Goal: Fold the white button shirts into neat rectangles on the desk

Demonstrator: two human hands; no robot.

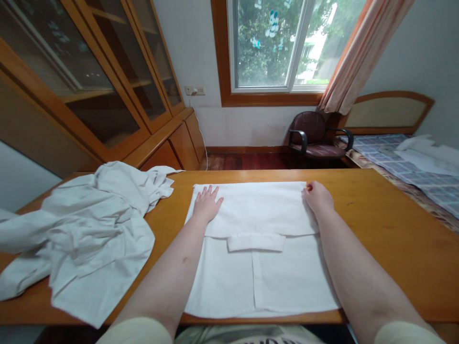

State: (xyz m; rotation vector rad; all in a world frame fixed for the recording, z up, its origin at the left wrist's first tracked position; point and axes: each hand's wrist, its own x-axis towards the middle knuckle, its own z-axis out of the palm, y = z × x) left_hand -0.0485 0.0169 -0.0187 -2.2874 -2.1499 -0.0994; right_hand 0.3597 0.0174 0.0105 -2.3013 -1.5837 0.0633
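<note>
A white garment lies folded into a rough rectangle on the wooden table. Its far part is doubled over, and a short collar-like strip shows at the edge of that layer, above a vertical seam. My left hand rests flat with spread fingers near the far left corner of the cloth. At the far right corner, my right hand is closed with its fingertips pinching the garment's edge. To the left of my left forearm lies a crumpled white cloth garment, loosely heaped.
A glass-fronted wooden cabinet stands beyond the table on the left. Past the far edge are a brown armchair and a bed with a plaid sheet. A white cord hangs from the wall socket.
</note>
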